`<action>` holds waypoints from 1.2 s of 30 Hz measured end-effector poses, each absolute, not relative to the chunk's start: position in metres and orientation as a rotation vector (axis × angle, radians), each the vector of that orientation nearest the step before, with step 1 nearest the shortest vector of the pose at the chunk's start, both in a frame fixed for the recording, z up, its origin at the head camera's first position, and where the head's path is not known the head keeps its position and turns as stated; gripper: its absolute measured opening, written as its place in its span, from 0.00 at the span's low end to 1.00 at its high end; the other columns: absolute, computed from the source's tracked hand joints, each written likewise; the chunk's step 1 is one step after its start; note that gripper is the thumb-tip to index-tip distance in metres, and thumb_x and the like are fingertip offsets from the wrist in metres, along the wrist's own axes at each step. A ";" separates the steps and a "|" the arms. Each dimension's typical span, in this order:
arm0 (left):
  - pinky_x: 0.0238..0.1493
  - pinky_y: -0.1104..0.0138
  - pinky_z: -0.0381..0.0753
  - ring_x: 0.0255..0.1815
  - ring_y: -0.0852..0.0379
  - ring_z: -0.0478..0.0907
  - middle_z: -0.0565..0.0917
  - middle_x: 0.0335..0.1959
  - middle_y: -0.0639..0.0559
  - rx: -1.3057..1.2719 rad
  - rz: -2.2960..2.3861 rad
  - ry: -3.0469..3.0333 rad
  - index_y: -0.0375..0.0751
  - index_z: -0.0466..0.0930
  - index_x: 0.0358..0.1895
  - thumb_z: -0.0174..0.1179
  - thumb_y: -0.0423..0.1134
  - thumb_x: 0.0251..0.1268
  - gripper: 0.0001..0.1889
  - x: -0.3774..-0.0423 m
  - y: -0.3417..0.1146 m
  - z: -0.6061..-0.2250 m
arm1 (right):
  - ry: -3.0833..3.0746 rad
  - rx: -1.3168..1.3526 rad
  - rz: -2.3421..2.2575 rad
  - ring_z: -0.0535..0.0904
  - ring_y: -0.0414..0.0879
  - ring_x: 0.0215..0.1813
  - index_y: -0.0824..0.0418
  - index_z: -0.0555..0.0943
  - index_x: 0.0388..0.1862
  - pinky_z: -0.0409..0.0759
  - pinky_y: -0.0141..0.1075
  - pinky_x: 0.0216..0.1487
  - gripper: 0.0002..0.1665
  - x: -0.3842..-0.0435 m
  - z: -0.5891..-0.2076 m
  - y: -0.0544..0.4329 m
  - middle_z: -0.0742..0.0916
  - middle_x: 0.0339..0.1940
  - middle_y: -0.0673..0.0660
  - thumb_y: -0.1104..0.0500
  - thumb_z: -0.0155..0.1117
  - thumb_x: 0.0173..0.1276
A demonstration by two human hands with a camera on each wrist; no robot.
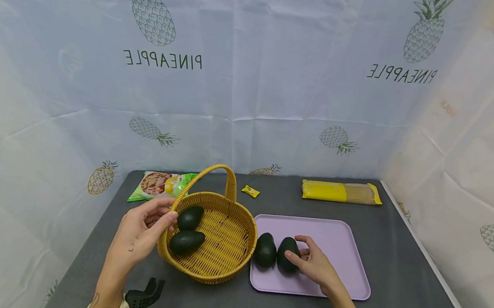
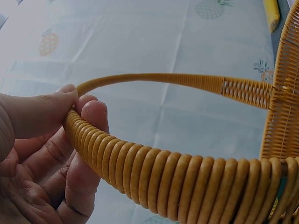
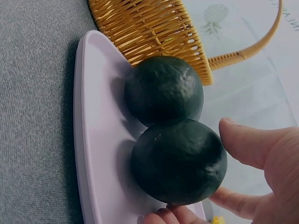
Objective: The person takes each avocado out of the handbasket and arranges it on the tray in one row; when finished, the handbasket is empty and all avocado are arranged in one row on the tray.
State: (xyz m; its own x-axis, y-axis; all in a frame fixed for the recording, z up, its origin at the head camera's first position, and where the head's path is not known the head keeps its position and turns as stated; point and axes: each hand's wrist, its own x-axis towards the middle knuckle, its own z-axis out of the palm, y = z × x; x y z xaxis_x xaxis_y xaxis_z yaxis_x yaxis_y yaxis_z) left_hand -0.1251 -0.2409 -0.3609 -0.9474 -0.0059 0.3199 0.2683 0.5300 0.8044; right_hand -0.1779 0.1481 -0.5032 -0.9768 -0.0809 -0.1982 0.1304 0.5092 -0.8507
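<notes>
My left hand (image 1: 139, 236) pinches the handle of a yellow woven basket (image 1: 242, 255) between thumb and fingers; the left wrist view shows this grip on the wrapped handle (image 2: 154, 175). Inside the basket, on its left side, lie two dark green avocados, an upper avocado (image 1: 190, 217) and a lower avocado (image 1: 186, 242). On a lilac tray (image 1: 325, 231) two more sit side by side. My right hand (image 1: 318, 269) has thumb and fingers around the right-hand avocado (image 3: 180, 163). The other avocado (image 3: 163, 88) touches it, close to the basket's wall.
Behind the basket lies a green food packet (image 1: 156, 184), partly hidden by the handle. A small yellow wrapped piece (image 1: 250, 191) is near the back edge. A yellow pack of noodles (image 1: 341, 191) lies beyond the tray. Pineapple-printed curtains surround the grey table (image 1: 405, 294).
</notes>
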 end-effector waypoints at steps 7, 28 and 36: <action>0.34 0.70 0.84 0.29 0.64 0.83 0.86 0.36 0.45 -0.223 -1.382 -2.482 0.33 0.81 0.58 0.62 0.34 0.72 0.15 -0.125 -0.241 -0.361 | 2.565 0.011 -1.417 0.80 0.55 0.57 0.59 0.70 0.72 0.81 0.50 0.54 0.41 -0.178 -0.500 0.152 0.83 0.58 0.66 0.44 0.72 0.66; 0.34 0.70 0.84 0.30 0.58 0.84 0.86 0.36 0.46 -0.218 -1.390 -2.478 0.33 0.80 0.58 0.62 0.33 0.72 0.15 -0.124 -0.240 -0.361 | 2.661 -0.159 -1.383 0.76 0.61 0.65 0.57 0.67 0.74 0.77 0.58 0.63 0.40 -0.197 -0.456 0.127 0.80 0.63 0.68 0.44 0.69 0.69; 0.35 0.70 0.84 0.30 0.58 0.84 0.86 0.36 0.45 -0.221 -1.393 -2.479 0.33 0.80 0.59 0.62 0.34 0.73 0.16 -0.125 -0.240 -0.360 | 2.611 -0.321 -1.422 0.79 0.57 0.62 0.53 0.69 0.73 0.82 0.53 0.58 0.37 -0.205 -0.432 0.089 0.82 0.62 0.63 0.47 0.70 0.69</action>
